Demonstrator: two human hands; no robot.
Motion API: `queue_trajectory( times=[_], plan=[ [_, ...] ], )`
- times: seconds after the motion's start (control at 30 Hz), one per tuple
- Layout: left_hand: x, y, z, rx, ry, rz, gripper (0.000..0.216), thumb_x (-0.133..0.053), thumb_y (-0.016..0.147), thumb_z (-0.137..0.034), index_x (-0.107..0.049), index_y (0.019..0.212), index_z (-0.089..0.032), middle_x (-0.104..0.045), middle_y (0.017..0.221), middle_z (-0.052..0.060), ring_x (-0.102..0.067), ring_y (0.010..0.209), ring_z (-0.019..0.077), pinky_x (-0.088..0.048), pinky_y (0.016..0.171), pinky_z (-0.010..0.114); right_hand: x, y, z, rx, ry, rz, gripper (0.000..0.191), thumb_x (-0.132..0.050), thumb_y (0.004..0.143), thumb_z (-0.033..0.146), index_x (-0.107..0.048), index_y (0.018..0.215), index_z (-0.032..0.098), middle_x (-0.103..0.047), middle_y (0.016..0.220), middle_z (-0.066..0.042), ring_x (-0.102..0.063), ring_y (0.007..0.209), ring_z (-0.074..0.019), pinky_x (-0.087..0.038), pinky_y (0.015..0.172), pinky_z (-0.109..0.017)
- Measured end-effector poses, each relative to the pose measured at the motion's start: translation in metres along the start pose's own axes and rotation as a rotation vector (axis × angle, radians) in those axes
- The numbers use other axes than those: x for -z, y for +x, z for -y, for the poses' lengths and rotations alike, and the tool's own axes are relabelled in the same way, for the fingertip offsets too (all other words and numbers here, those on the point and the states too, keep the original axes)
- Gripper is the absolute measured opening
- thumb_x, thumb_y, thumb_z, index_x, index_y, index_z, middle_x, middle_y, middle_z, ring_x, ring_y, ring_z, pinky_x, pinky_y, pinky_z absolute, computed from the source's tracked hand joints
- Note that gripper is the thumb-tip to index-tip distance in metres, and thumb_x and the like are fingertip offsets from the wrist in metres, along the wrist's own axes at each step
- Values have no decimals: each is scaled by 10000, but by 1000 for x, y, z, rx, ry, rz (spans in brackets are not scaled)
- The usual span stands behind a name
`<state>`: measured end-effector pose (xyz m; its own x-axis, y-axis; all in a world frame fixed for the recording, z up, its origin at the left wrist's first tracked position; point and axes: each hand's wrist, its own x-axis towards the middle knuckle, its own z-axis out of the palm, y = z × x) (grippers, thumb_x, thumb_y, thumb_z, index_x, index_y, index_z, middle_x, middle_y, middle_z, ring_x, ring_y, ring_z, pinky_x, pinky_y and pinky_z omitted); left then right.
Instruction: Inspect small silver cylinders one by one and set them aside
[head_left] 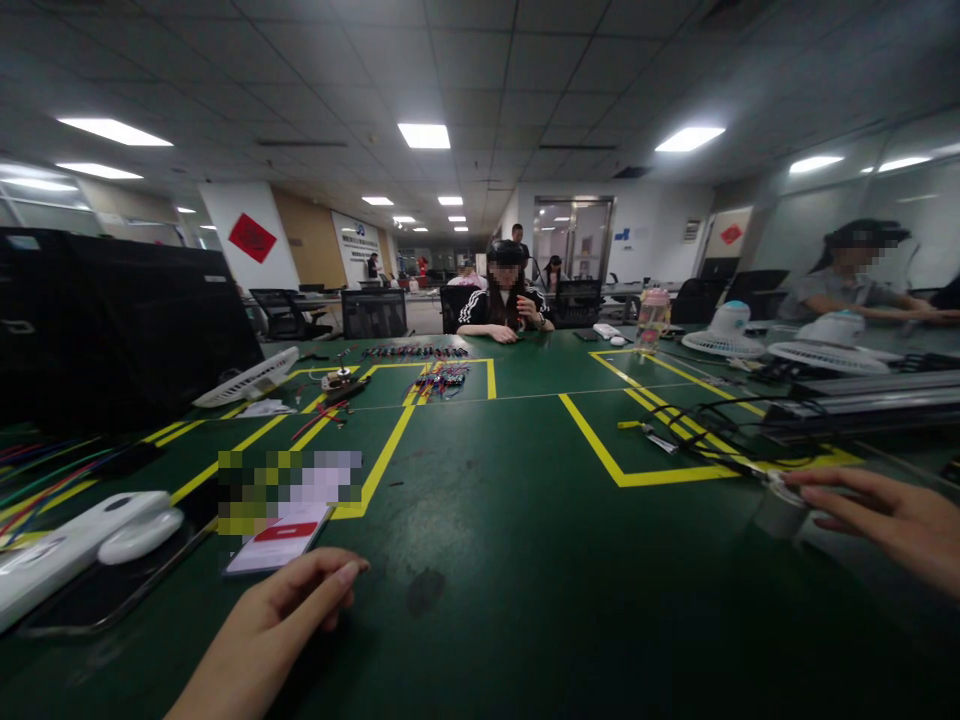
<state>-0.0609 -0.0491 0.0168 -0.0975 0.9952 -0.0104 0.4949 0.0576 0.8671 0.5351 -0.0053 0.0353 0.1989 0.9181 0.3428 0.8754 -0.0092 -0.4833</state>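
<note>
My left hand (289,620) is over the near left of the green table, its thumb and fingertips pressed together. Whether anything small is pinched there I cannot make out. Just beyond it lies a phone-like slab (281,545) with a lit white and red face, partly blurred out. At the right, my right hand (885,515) has its fingers closed at the upper rim of a small grey cylinder (780,513), which looks like a roll or a cup. Its inside is hard to see.
Black cables (697,430) and metal rails (862,405) lie behind the right hand. White fans (724,335) stand further back. Coloured wires (442,378) lie mid-table. A white device (142,535) rests on a dark phone at left, near a large black case (120,320). A person (506,300) sits opposite.
</note>
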Motion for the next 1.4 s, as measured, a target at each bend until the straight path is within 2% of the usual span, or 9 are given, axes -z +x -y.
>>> queue_trajectory(
  times=[0.1,0.23,0.37,0.5,0.67,0.9,1.07,1.17,1.4],
  plan=[
    [0,1,0,5,3,9,300,-562,786,-513,-674,884,-253,-630,678,-25,-587,643,198,-460,621,291,-6,-7,-5,-129,76,114,518,-666,678,536,-621,1108,252,-625,1059,-150,-643,871,-222,-505,700,-318],
    [-1,1,-3,-8,14,12,277,-558,795,-499,-670,870,-257,-627,669,-32,-582,637,195,-455,622,288,-26,-19,14,-107,44,-52,527,-682,673,519,-584,1105,234,-639,988,-141,-646,838,-220,-515,708,-345],
    [-3,1,-4,-12,8,17,269,-561,796,-496,-659,874,-259,-624,665,-36,-580,641,194,-458,619,282,-62,-33,74,232,161,-155,426,-633,761,424,-548,1121,213,-610,1049,-132,-644,823,-188,-548,743,-313],
    [-2,1,-1,1,18,18,276,-558,802,-498,-661,890,-258,-630,686,-31,-587,657,197,-459,625,284,-100,-53,152,599,332,-54,342,-608,804,299,-508,1120,216,-594,1052,-67,-621,819,-123,-555,737,-249],
    [1,1,2,10,11,6,288,-547,813,-496,-660,908,-248,-630,708,-25,-587,663,195,-456,631,286,-133,-66,215,732,564,115,331,-605,788,194,-488,1096,216,-569,1026,-35,-567,891,-105,-515,766,-229],
    [-5,1,-7,-36,73,58,251,-522,845,-466,-646,907,-257,-628,704,-34,-581,662,191,-453,623,284,-147,-63,227,692,577,248,329,-595,766,183,-494,1078,211,-541,991,-27,-517,854,-113,-469,752,-268],
    [-44,-4,-44,-203,88,161,200,-517,872,-378,-616,1009,-270,-675,916,0,-611,855,215,-468,746,315,-143,-63,228,679,574,274,302,-596,761,195,-509,1050,191,-541,967,-31,-511,846,-115,-454,746,-266],
    [-74,-3,-75,-345,70,206,214,-521,877,-341,-601,1063,-269,-663,966,11,-611,802,195,-480,697,305,-143,-63,229,676,583,276,287,-602,744,187,-517,1018,178,-543,941,-36,-507,833,-121,-450,737,-268],
    [-104,13,-107,-539,124,137,93,-585,831,-232,-677,843,-233,-648,836,11,-595,785,188,-453,709,309,-142,-63,230,633,612,295,347,-611,717,159,-476,1036,180,-545,944,-25,-528,827,-111,-465,737,-251]
  ],
)
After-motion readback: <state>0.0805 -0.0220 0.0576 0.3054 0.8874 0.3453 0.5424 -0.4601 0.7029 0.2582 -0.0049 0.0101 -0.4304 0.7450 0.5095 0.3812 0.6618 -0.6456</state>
